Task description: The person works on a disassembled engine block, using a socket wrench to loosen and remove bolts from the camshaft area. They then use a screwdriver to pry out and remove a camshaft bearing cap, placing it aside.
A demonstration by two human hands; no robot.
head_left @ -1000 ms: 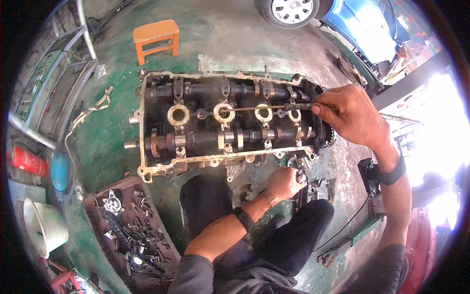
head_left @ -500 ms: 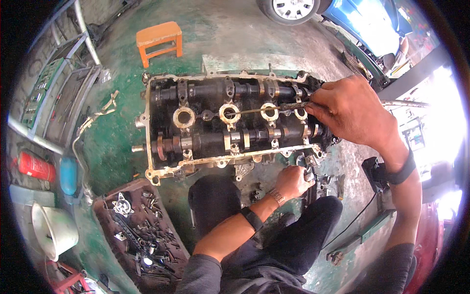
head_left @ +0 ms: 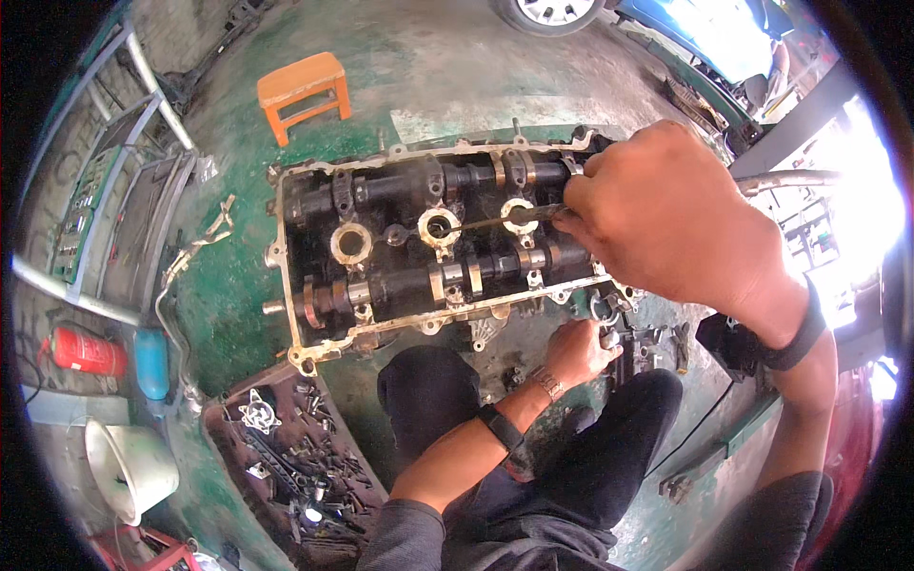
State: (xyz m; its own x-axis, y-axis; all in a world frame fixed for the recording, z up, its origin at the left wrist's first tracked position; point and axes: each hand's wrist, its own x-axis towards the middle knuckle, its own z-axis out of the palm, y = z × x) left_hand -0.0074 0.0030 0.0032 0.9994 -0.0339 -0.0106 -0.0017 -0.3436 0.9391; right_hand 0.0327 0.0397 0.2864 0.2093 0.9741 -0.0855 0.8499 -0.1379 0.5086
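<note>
In front of me lies a cylinder head (head_left: 411,326) with two dark camshafts and a row of round pale-rimmed plug holes. My right hand (head_left: 671,214) is closed around the thicker end of a long thin metal rod (head_left: 486,223), above the right half of the head. The rod slants left, and its tip is at the second plug hole (head_left: 439,231) from the left. Low by the head's near right corner, my left hand (head_left: 579,352) has its fingers curled. A light grey bit shows at its fingertips, but what it holds is unclear.
A brown tray (head_left: 249,466) of loose metal parts sits at the lower left. Further left are a red fire extinguisher (head_left: 88,351), a blue cylinder (head_left: 150,364) and a white bucket (head_left: 143,471). An orange stool (head_left: 303,84) stands beyond the head, and a blue car (head_left: 709,43) is at the far right.
My right hand and the rod have shifted slightly left in view, with the tip still at the same plug hole. The whole scene has tilted a little. The left hand stays by the near corner.
</note>
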